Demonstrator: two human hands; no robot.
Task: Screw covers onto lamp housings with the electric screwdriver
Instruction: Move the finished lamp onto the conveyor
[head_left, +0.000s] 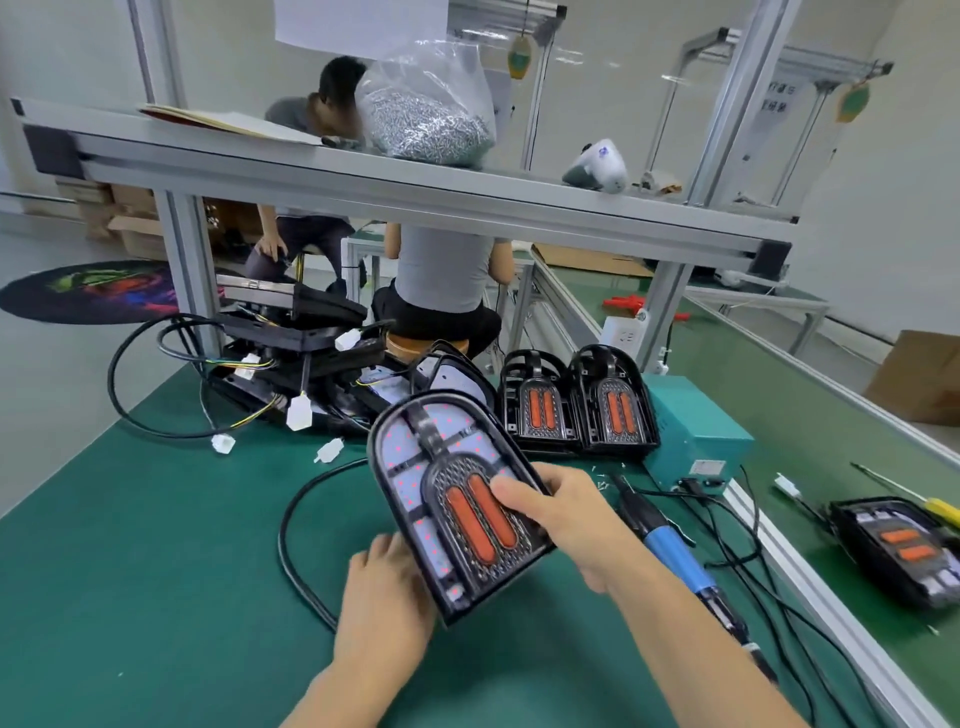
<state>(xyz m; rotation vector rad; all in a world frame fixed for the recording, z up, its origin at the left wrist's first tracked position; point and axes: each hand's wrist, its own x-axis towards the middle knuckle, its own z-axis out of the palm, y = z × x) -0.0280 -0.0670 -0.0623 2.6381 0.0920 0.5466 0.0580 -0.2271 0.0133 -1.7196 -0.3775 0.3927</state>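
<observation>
I hold an arch-shaped lamp housing (441, 488) tilted above the green mat, its face with white LED panels and two orange lenses turned up. My left hand (387, 592) grips its lower left edge from underneath. My right hand (558, 512) grips its right edge, thumb lying on the orange lenses. The electric screwdriver (670, 545), blue-bodied with a black tip, lies on the mat just right of my right wrist, untouched.
Two black lamp covers (576, 405) stand side by side behind, beside a teal power box (696, 431). A pile of housings with cables (291, 364) sits at back left. Another lamp (904, 545) lies on the right. A bag of screws (426, 109) rests on the shelf. People sit beyond.
</observation>
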